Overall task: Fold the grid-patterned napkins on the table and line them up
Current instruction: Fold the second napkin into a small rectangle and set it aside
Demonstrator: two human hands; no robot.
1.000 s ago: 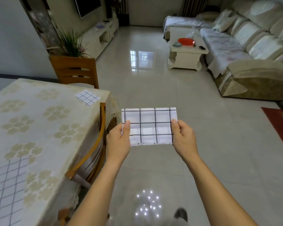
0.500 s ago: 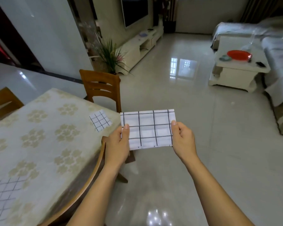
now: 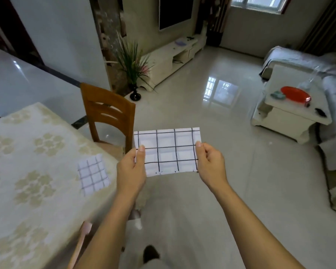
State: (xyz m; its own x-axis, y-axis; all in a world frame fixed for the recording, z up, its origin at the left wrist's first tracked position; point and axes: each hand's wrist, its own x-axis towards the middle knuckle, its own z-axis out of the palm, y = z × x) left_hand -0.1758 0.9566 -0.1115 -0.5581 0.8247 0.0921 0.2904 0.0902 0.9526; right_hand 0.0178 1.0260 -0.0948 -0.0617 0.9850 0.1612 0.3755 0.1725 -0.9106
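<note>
Pinching the napkin [image 3: 167,152] by its two short ends: left hand [image 3: 131,169] on one side, right hand [image 3: 210,164] on the other. Both thumbs are on the face toward me, and the other fingers curl in behind the cloth. The grip is light but closed on both sides, and the cloth stretches flat between them.

It's a wide rectangle up in the air over the floor [image 3: 231,191], off the table [image 3: 47,210], just past its corner and in front of the chair [image 3: 107,111]. From the shape I'd say one fold is already in and I'm midway through this piece.

Over on the table, near the edge, sits a folded napkin [image 3: 93,174]. It's a small square, apart from my left hand, and it's the one to match.

Next comes the second fold, as I read it. One short end goes over to meet the other, with the corners together and the grid lines stacked. Then I pinch along the crease so it holds. The cloth is soft and hanging free, so the corners could slide apart, and I'd want both ends square before pressing. After that it goes down beside the square on the table, edges parallel.
</note>
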